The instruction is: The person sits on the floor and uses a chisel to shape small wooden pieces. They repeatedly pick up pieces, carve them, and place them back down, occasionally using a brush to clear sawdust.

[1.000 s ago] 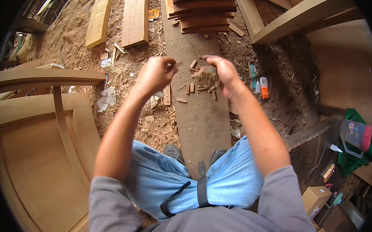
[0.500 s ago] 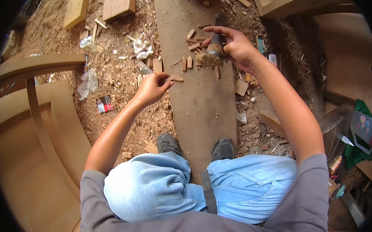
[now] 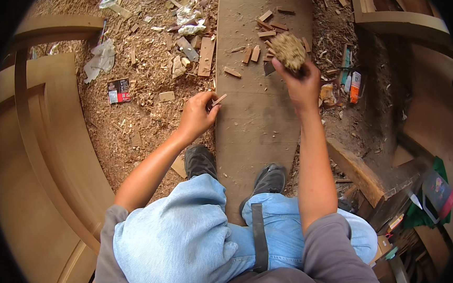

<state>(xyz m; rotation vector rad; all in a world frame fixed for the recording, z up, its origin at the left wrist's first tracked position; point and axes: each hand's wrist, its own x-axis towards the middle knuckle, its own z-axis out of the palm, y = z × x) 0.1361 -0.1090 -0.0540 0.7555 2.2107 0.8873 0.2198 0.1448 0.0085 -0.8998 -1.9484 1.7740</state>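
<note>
My left hand (image 3: 197,115) pinches a small wooden peg (image 3: 220,99) at the left edge of a long plank (image 3: 254,124). My right hand (image 3: 302,86) is closed around a chisel (image 3: 289,52) above the plank. The chisel's frayed, tan handle end faces up at me, and part of its dark blade (image 3: 269,68) shows below, close to the board. Whether the blade touches the wood I cannot tell. Several small wooden pegs (image 3: 255,53) lie scattered on the plank around the chisel, and a lone peg (image 3: 232,72) lies nearer my left hand.
Wood shavings (image 3: 151,115) cover the ground on the left, with a red and black packet (image 3: 118,90) and crumpled plastic (image 3: 190,19). A panelled wooden piece (image 3: 54,153) stands at left. To the right are a wooden frame (image 3: 407,22), an orange and white tube (image 3: 355,87) and a timber block (image 3: 357,172).
My right hand has turned the chisel from pointing away to blade-down, handle end up. My left hand still holds its peg. The whole view has shifted, with the plank now further right.
</note>
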